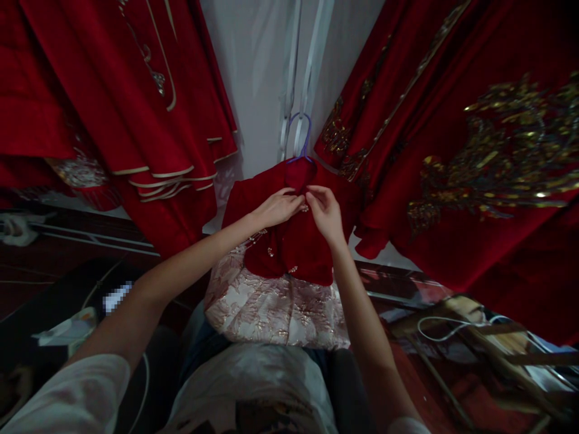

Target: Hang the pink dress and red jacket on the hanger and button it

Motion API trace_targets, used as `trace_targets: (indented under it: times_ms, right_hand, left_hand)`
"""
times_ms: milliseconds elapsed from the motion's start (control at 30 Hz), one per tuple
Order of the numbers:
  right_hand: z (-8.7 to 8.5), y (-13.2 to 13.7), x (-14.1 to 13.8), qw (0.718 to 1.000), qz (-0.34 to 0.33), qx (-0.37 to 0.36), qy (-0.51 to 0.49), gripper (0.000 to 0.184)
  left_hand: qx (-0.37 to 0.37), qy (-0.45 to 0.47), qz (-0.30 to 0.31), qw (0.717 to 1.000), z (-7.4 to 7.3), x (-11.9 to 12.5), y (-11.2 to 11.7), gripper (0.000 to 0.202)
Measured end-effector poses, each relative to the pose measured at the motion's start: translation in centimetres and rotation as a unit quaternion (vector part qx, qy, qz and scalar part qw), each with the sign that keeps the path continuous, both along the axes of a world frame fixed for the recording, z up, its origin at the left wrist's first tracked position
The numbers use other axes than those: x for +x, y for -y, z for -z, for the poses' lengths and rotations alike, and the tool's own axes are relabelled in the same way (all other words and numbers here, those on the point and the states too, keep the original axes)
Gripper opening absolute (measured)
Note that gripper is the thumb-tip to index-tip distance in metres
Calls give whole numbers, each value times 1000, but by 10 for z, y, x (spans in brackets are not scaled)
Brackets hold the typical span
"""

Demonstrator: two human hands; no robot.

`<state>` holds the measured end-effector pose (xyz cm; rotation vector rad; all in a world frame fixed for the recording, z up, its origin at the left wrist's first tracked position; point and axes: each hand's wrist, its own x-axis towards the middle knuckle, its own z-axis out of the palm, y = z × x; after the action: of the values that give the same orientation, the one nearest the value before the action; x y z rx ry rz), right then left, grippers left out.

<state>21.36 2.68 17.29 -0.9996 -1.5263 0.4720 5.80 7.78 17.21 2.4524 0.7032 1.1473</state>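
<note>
A small red jacket point(266, 265) hangs in front of me on a purple hanger point(307, 129). Pearly, beaded fastenings point(294, 269) show on its front. Below its hem spreads a pale pink, shiny patterned skirt point(271, 307). At the neck opening, my left hand point(284, 208) pinches the jacket's edge just beside a beaded fastening point(304, 208). My right hand point(324, 212) faces it closely, its thumb and fingers closed on the other edge of the collar. The fingertips hide exactly what lies between them.
Red garments point(176, 126) hang at the left, and a gold-sequined red garment point(506, 163) hangs at the right. White metal rails point(312, 60) run up the wall. A wooden frame with a white cable point(434, 334) stands low right; a dark surface point(36, 325) is low left.
</note>
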Motion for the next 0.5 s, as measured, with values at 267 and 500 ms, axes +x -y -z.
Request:
trace_targets:
  times_ms: [267,500]
  right_hand:
    - [12,-29,-20,961,226,-133,83,86]
    - [-11,-43,48,884,377,-107,255,71]
  left_hand:
    - [7,-12,-199,980,31,-43,-35,36]
    - [16,98,-235,967,-7,-66,-72,42]
